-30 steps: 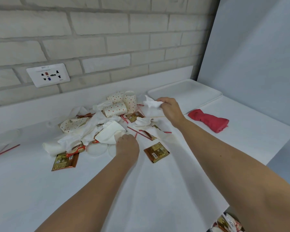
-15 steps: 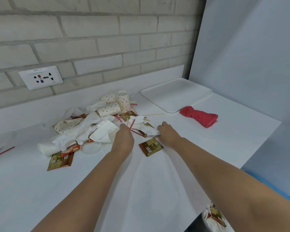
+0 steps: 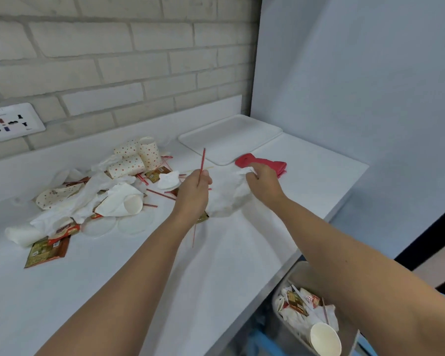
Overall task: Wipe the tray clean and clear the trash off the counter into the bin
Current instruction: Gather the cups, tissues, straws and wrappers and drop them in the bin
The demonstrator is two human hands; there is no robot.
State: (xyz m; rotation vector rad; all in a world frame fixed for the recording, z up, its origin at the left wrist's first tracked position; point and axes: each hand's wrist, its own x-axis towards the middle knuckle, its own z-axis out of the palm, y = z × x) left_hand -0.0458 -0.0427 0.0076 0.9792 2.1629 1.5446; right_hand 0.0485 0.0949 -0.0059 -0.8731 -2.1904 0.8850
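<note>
Left hand [image 3: 192, 193] pinches straw [image 3: 203, 162]; right hand [image 3: 263, 181] grips napkin [image 3: 229, 194].

— Rear wall?
— A pale painted brick wall [image 3: 118, 47], with one white socket plate [image 3: 10, 123] low at its left end.
— Right side?
— A plain blue-grey panel [image 3: 357, 86] meets the brick at the far right corner of the counter [image 3: 62, 291].
— The counter itself?
— White, with a low white upstand [image 3: 75, 150] along its back edge. Light is even and shadows are soft. A strip of tan floor [image 3: 437, 272] shows beyond its right edge.
</note>
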